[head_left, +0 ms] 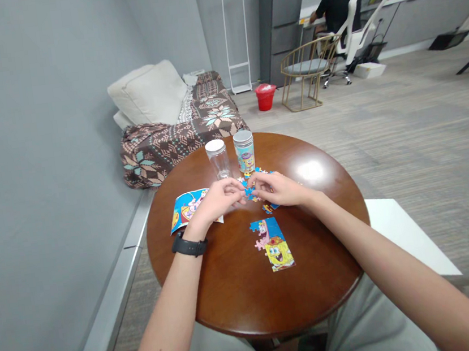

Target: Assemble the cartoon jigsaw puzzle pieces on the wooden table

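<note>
A partly joined jigsaw puzzle (278,244) with a yellow cartoon sponge and a pink figure lies on the round wooden table (238,277). Beyond it is a heap of loose puzzle pieces (248,191), mostly blue, partly covered by my fingers. My left hand (225,194), with a black band on the wrist, hovers at the heap's left, its fingers loosely bent and apart. From the right, my right hand (276,187) reaches over the pieces, thumb and forefinger spread; no held piece shows. Under my left hand lies a picture sheet (185,209), partly hidden.
Behind the heap stand a clear jar (218,160) with a white lid and a printed jar (245,152). A patterned couch (218,109), a red bin (265,97) and a wire chair (307,68) are farther back. A person (337,6) sits at a far desk.
</note>
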The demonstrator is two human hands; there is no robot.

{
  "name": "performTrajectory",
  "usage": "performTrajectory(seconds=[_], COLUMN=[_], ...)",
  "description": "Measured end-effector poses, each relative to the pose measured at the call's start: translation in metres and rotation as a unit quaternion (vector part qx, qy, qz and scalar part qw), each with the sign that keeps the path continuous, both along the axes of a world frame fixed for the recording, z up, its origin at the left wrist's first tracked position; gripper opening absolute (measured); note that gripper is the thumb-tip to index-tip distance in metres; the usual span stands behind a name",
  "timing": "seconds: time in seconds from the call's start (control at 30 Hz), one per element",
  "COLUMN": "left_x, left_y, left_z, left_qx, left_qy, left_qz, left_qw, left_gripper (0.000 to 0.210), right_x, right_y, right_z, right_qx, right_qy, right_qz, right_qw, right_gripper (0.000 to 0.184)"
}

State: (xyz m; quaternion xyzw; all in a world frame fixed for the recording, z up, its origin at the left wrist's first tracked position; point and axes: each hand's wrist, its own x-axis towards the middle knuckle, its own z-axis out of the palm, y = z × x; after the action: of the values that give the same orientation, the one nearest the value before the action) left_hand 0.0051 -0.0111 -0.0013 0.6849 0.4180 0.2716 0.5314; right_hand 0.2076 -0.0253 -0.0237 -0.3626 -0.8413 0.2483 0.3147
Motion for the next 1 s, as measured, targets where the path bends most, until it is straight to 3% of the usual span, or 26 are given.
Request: performTrajectory(seconds=[1.0], left_x=[-0.0002], left_y=[-0.0005], left_z=[0.0005], left_qx=[0.011], left_qy=[-0.01], left_qz=[0.006], left_qw=[1.0], left_gripper=[0.017], right_x=[0.0006], right_y=[0.0033], right_z=[-0.0024], right_qx=[-0.009], right_qy=[-0.002], right_qz=[-0.02], right_qw=[1.0], right_gripper=[0.018])
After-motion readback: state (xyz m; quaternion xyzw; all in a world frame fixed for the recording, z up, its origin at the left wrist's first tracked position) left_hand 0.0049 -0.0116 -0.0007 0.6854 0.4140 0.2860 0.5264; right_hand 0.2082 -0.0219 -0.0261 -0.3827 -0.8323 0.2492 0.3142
